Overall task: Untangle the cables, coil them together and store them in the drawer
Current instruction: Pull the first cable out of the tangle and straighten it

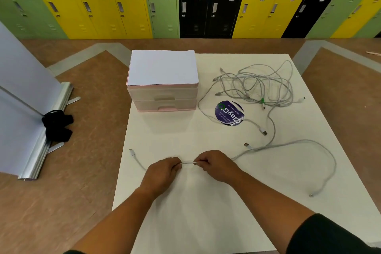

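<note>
Both hands meet low on the white surface (185, 222), knuckles up, each pinching the same thin white cable (188, 163). The left hand (162, 173) and the right hand (216, 166) sit just apart, and a short taut stretch of the cable runs left to right between them.

From the left hand the cable curves away to a free plug end (131, 151) lying on the surface. From the right hand it trails right and away, past a loose USB plug (246, 145), toward the tangle of pale grey cables (261, 84) at the far right of the surface. The right hand is therefore the nearer one to the knot, and any drawing-out will likely pull along that line. Another long loop (329, 161) sweeps out near the right edge.

Beyond the hands, to the far left, stands the pink and translucent plastic two-drawer unit (165, 99). Both drawers are pushed in, and I cannot tell whether anything lies inside. A stack of white paper (162, 68) rests on top. The left hand is nearer to the unit.

Between the unit and the tangle a round purple sticker (229, 112) lies flat, with one cable crossing its edge. By my judgement untangling is only begun: nothing is coiled yet.
</note>
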